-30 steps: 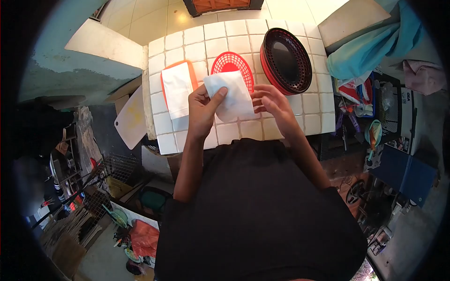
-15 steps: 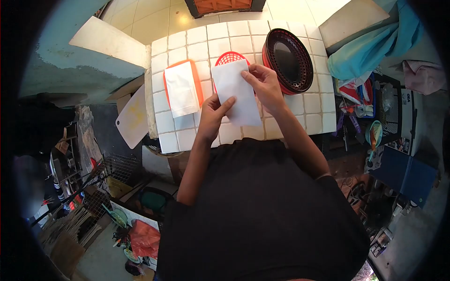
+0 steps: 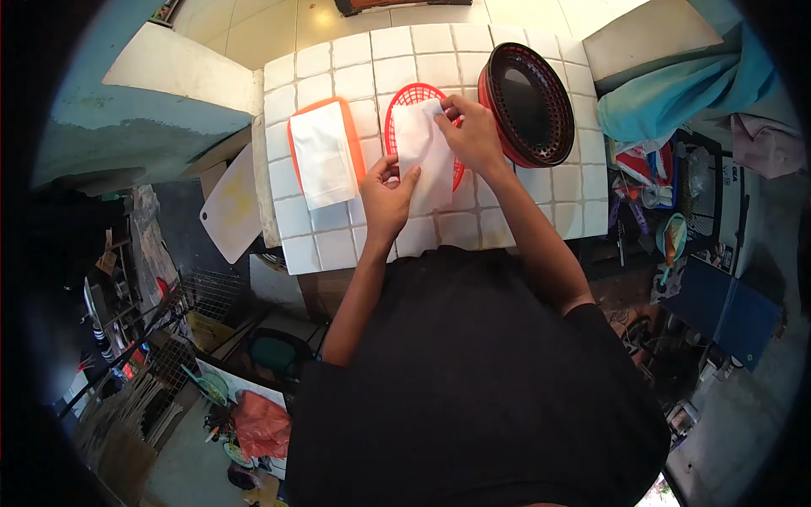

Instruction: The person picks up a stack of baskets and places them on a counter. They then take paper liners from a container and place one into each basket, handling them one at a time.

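A white paper sheet (image 3: 428,152) lies over a red plastic basket (image 3: 414,91), hiding much of it. The basket's perforated rim shows behind and to the right of the paper. My right hand (image 3: 473,139) pinches the paper near its far right corner, thumb against fingers. At the left edge, my left hand (image 3: 387,201) has its thumb on the paper and its fingers curled by the edge. Left of the basket, a stack of folded white papers (image 3: 323,160) rests on an orange tray (image 3: 356,139).
Nested black and red baskets (image 3: 530,106) stand at the right of the white tiled counter (image 3: 393,55). Low walls flank the counter. A teal cloth (image 3: 650,110) hangs at right, above a cluttered shelf. A white cutting board (image 3: 232,207) leans at the left.
The paper has moved away from me and down over the red basket. Both hands moved with it, and more of the basket's right rim shows. The view has shifted slightly.
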Action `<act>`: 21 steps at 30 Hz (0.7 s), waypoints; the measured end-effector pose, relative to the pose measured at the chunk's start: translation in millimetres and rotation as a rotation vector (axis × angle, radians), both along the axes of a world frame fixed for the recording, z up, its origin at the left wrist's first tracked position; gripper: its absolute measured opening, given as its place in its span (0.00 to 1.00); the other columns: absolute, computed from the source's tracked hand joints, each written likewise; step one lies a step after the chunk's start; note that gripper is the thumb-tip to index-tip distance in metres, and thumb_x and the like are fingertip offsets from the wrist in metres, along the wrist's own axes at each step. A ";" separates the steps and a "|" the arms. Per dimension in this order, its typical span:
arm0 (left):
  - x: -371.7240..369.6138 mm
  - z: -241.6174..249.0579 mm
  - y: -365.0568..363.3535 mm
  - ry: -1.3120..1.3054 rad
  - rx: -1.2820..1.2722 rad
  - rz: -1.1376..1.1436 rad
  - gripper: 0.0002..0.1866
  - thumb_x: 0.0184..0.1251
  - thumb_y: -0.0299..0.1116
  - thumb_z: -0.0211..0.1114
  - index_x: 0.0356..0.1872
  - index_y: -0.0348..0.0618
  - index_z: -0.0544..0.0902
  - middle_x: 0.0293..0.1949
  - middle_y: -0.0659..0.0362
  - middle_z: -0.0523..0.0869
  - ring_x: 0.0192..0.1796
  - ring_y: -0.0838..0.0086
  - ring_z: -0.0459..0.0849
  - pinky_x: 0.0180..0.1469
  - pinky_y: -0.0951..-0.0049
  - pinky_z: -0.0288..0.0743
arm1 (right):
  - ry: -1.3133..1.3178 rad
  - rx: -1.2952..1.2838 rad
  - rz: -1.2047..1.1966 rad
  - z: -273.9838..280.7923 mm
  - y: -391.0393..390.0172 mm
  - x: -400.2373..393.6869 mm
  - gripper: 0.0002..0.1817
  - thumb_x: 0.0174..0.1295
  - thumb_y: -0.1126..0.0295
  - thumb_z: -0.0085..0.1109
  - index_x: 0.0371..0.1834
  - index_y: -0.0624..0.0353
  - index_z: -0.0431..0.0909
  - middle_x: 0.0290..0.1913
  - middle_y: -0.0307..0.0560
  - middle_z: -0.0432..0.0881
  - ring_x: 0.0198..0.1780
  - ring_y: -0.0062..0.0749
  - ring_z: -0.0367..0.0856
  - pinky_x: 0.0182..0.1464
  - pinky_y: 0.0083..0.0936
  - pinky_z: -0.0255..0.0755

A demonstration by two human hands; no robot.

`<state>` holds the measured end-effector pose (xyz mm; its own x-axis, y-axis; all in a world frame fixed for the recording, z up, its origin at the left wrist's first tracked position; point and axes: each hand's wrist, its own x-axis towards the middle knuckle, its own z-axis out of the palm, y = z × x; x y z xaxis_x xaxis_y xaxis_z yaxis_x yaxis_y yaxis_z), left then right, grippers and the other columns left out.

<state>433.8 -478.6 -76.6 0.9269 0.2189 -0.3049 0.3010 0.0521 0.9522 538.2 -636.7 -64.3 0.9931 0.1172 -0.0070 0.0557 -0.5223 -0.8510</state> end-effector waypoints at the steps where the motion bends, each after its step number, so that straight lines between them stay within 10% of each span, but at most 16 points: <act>1: 3.6 -0.9 -0.7 0.005 0.000 0.000 0.18 0.66 0.26 0.72 0.53 0.27 0.81 0.39 0.50 0.89 0.36 0.76 0.88 0.36 0.77 0.82 | 0.005 0.000 0.000 -0.9 4.2 4.3 0.12 0.61 0.70 0.66 0.44 0.66 0.84 0.33 0.59 0.87 0.34 0.47 0.88 0.41 0.38 0.81; 9: 12.3 6.2 3.8 -0.060 0.840 -0.160 0.21 0.62 0.34 0.74 0.56 0.44 0.83 0.41 0.54 0.84 0.34 0.64 0.84 0.38 0.63 0.78 | -0.188 -0.291 0.068 -37.5 16.3 27.0 0.11 0.65 0.68 0.61 0.45 0.62 0.83 0.39 0.58 0.86 0.41 0.54 0.86 0.46 0.46 0.78; 21: 14.3 -4.1 -7.3 -0.431 1.094 -0.441 0.15 0.64 0.39 0.70 0.49 0.46 0.87 0.49 0.56 0.82 0.55 0.60 0.77 0.57 0.59 0.68 | -0.097 -0.310 0.095 -29.2 15.3 26.2 0.14 0.63 0.71 0.61 0.51 0.61 0.80 0.46 0.60 0.84 0.47 0.57 0.86 0.48 0.49 0.79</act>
